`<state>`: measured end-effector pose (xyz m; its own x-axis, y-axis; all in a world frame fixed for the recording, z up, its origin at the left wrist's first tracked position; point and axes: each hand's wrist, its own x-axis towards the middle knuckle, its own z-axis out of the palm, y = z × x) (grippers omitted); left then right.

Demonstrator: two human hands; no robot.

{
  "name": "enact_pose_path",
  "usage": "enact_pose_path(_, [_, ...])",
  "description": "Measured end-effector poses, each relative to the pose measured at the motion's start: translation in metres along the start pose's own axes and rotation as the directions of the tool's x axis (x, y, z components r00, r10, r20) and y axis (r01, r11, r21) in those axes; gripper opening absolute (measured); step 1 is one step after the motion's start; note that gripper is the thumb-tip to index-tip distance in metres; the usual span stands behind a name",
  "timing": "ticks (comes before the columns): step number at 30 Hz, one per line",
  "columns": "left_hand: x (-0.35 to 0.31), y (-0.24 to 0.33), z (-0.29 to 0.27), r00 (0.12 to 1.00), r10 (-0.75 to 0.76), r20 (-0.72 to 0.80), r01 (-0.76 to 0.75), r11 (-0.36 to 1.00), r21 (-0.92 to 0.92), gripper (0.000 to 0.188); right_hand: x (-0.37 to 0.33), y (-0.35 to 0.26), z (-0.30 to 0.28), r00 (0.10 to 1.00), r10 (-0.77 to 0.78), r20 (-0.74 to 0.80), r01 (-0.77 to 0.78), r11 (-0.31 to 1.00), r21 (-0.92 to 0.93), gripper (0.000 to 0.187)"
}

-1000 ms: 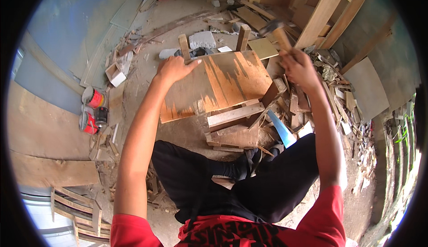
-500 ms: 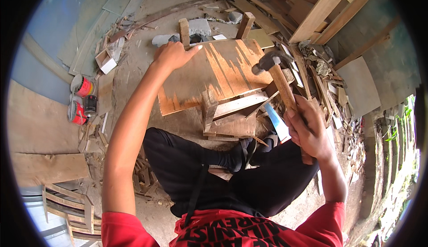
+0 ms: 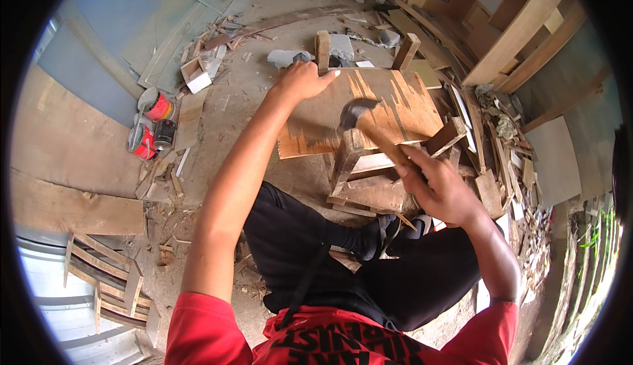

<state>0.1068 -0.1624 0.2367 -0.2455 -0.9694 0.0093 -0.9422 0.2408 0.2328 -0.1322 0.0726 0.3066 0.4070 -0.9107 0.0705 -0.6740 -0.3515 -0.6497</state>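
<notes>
My left hand (image 3: pixel 302 81) grips the far left edge of a plywood board (image 3: pixel 320 111), its thumb on top and its other fingers partly hidden beyond the edge. The board's dark surface layer is torn in streaks, showing lighter orange wood. In my right hand (image 3: pixel 438 187) is a hammer (image 3: pixel 381 135), held by its wooden handle. The dark hammer head is over the board near its close edge; I cannot tell whether it touches. Beneath the board is a rough wooden frame (image 3: pixel 344 167), with a wooden block (image 3: pixel 446 135) beside the board's right corner.
My legs (image 3: pixel 290 233) are bent on the near side of the frame. Paint cans (image 3: pixel 156 104) stand at the left by a small open box (image 3: pixel 196 75). Scrap wood (image 3: pixel 491 197) lies along the right, with planks (image 3: pixel 521 32) leaning at the far right. Wooden slats (image 3: pixel 99 259) lie lower left.
The hammer has swung leftward and down from above the board's right side, its head now over the near part. My left hand keeps its hold. The whole view has shifted.
</notes>
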Motion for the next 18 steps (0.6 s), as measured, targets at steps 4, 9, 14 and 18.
enact_pose_path(4, [-0.018,-0.037,0.019,0.948,-0.184,-0.261,0.129,0.968,-0.213,0.099,0.002,0.007,0.015,0.999,0.021,-0.038,-0.019,0.998,0.057,0.033])
enact_pose_path(9, [-0.064,-0.057,0.041,0.939,-0.28,0.2,0.276,0.267,-0.923,0.083,0.001,0.0,0.011,0.999,0.024,-0.024,-0.022,0.998,0.056,0.029])
enact_pose_path(14, [-0.086,-0.029,0.027,0.935,-0.159,0.317,0.288,-0.18,-0.94,0.065,0.029,-0.001,0.007,0.999,-0.019,-0.044,0.02,1.0,0.014,0.024])
enact_pose_path(18, [-0.086,-0.033,0.033,0.939,-0.165,0.303,0.277,-0.16,-0.947,0.061,0.062,0.012,0.016,0.966,-0.057,-0.251,0.058,0.998,-0.001,0.029])
